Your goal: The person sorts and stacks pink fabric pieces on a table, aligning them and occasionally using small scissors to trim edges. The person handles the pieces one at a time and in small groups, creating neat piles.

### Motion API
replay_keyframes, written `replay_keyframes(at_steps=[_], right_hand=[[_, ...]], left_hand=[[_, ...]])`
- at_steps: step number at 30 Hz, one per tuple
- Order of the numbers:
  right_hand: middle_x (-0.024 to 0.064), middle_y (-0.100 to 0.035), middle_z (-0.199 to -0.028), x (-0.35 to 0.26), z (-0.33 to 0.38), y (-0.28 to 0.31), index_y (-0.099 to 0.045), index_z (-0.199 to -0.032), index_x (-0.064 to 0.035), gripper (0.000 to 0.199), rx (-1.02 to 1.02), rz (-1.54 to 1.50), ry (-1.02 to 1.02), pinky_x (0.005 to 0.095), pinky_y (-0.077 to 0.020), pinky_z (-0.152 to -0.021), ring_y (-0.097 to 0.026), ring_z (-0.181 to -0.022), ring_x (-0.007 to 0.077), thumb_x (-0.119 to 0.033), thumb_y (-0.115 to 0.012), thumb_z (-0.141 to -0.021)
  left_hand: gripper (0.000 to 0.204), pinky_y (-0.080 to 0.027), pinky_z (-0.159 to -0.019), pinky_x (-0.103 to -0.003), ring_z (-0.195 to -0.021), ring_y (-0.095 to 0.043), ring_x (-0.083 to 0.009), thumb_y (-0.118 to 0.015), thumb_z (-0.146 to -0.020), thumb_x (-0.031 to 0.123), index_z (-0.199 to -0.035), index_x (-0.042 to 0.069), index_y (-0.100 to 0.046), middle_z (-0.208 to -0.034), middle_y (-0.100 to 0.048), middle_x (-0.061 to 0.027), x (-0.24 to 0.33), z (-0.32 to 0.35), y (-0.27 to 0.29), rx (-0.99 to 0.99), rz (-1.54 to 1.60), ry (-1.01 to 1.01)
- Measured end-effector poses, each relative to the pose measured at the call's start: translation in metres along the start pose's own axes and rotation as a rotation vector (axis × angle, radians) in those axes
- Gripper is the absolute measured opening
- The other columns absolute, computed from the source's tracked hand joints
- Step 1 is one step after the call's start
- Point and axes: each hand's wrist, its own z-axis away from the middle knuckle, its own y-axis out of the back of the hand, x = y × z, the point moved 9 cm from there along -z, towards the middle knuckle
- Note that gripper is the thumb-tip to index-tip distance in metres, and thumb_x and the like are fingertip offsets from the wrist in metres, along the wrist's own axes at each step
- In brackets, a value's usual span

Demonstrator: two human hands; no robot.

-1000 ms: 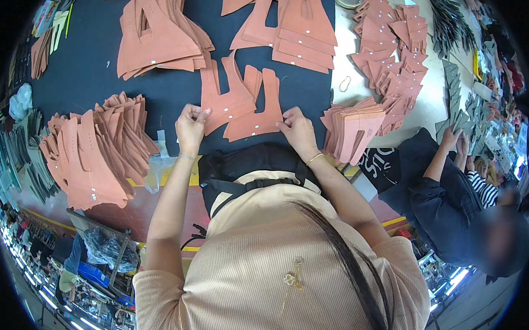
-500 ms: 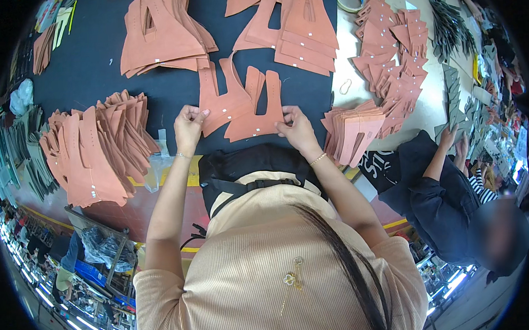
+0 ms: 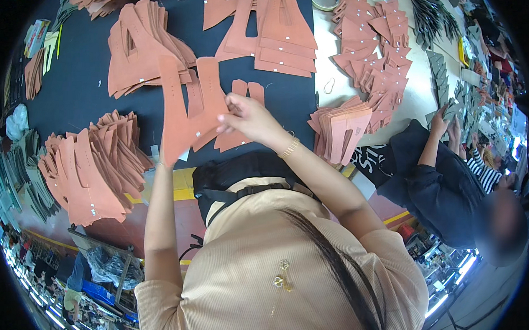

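A flat coral-coloured cut piece (image 3: 183, 130), like a shoe upper with two long tabs and a row of small holes, is raised above the table. My left hand (image 3: 164, 167) is almost wholly hidden behind its lower left corner, where it holds the piece up. At the right edge of that piece is my right hand (image 3: 248, 120), fingers apart with nothing visible in them. Partly covered behind the raised piece is a second coral piece (image 3: 196, 97). Another coral piece (image 3: 237, 139) lies on the dark table, partly under my right hand.
Stacks of coral pieces stand at the left (image 3: 88, 172), far left (image 3: 144, 52), far middle (image 3: 282, 40) and right (image 3: 342, 126). Fanned coral pieces (image 3: 378, 54) cover the pale surface beyond. A person in dark clothes (image 3: 442, 187) works at right with green pieces.
My left hand has lifted its coral piece up and leftward, turning it upright. My right hand has moved left from the other piece's edge to the raised one.
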Motion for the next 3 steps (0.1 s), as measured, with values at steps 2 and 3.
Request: replay_keyframes(at_steps=[2, 3], right_hand=[[0.0098, -0.063, -0.091, 0.032, -0.031, 0.008, -0.050, -0.102, -0.0001, 0.015, 0.033, 0.155, -0.059, 0.0269, -0.0564, -0.073, -0.070, -0.084, 0.0190, -0.010, -0.058, -0.094], [0.0109, -0.063, -0.091, 0.048, -0.042, 0.015, -0.049, -0.103, 0.0001, 0.017, 0.042, 0.309, -0.085, 0.0271, -0.0570, -0.074, -0.070, -0.084, 0.0203, -0.011, -0.058, -0.094]], left_hand=[[0.063, -0.051, -0.087, -0.037, -0.101, -0.062, -0.0180, -0.078, -0.077, 0.027, -0.128, 0.000, -0.053, -0.114, -0.063, -0.0105, -0.052, 0.006, 0.010, 0.047, 0.023, 0.508], [0.069, -0.049, -0.094, -0.040, -0.105, -0.060, -0.0189, -0.079, -0.077, 0.026, -0.133, -0.001, -0.050, -0.115, -0.063, -0.0113, -0.076, 0.017, 0.012, 0.073, 0.049, 0.767]])
